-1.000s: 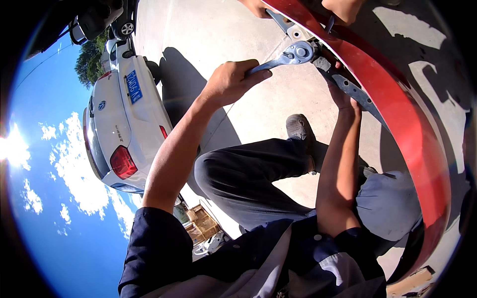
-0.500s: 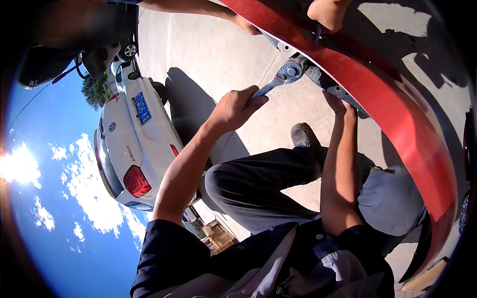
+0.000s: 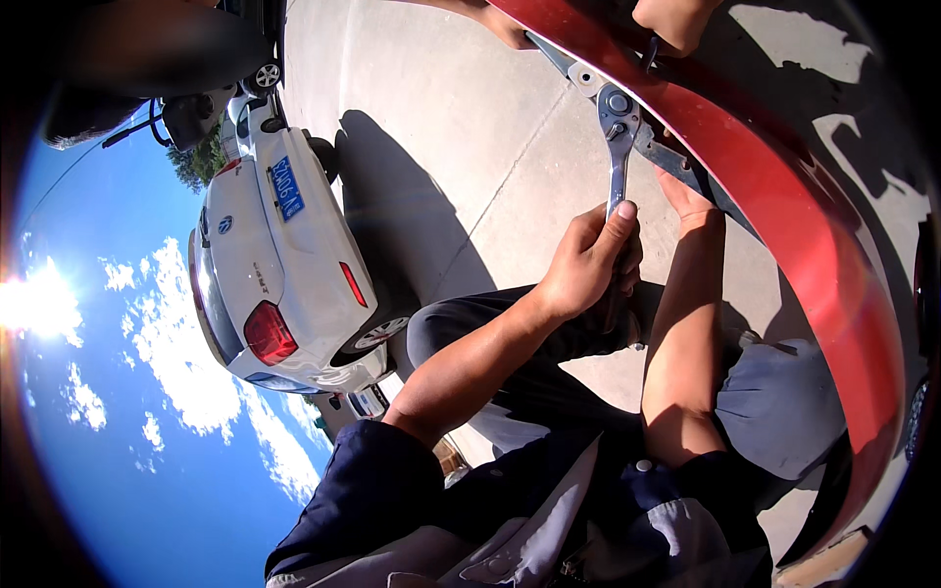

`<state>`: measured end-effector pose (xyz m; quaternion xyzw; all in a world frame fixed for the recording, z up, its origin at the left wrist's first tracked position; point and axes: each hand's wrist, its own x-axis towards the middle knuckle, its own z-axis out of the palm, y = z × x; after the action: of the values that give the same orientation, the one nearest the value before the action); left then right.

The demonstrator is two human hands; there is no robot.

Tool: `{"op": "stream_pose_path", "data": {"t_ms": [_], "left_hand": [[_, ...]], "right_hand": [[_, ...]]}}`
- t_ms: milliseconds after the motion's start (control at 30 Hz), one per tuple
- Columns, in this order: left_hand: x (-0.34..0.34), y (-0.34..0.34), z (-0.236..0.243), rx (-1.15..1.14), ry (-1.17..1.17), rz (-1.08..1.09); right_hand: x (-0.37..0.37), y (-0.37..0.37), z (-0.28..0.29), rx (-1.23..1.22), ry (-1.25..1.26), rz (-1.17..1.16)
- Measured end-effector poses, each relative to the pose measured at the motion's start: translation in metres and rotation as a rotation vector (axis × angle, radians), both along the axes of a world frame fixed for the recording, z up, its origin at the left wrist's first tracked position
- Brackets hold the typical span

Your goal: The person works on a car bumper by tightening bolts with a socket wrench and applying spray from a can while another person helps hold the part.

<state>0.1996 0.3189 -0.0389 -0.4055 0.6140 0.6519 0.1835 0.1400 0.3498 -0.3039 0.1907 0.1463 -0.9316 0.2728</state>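
Observation:
My left hand (image 3: 593,260) is closed round the handle of a silver ratchet wrench (image 3: 616,137), now held almost vertical, its head up against a metal bracket (image 3: 676,162) along the inner edge of a curved red body panel (image 3: 784,235). My right hand (image 3: 686,196) is under that bracket, its fingers curled against the dark metal and partly hidden. Another person's hands are at the top: one (image 3: 505,24) at the bracket's far end, the other (image 3: 674,20) above the panel beside a dark tool or part.
A white car (image 3: 294,269) stands at left on sunlit concrete (image 3: 431,78), with more vehicles (image 3: 260,78) beyond it. My bent leg (image 3: 451,328) is below the wrench, and my grey-clad knee (image 3: 779,402) is at right beside the panel. A dark blurred shape (image 3: 157,49) fills the upper left.
My left hand has swung the ratchet handle right and downward, from slanting to nearly upright, nearer my right forearm. The other person's hands have shifted slightly at the panel.

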Motion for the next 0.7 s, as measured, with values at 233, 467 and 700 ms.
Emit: {"op": "stream_pose_path", "data": {"t_ms": [233,467,700], "left_hand": [[-0.065,-0.15,0.058,-0.961,-0.082,-1.246],[-0.063,-0.147,0.043,-0.932,-0.029,-1.086],[0.007,-0.044,0.012,-0.446,-0.151,-0.267]], "right_hand": [[0.005,-0.002,0.013,-0.468,-0.2,-0.02],[0.0,0.002,0.016,-0.428,-0.265,-0.011],[-0.008,0.01,0.019,-0.481,-0.325,-0.023]]}}
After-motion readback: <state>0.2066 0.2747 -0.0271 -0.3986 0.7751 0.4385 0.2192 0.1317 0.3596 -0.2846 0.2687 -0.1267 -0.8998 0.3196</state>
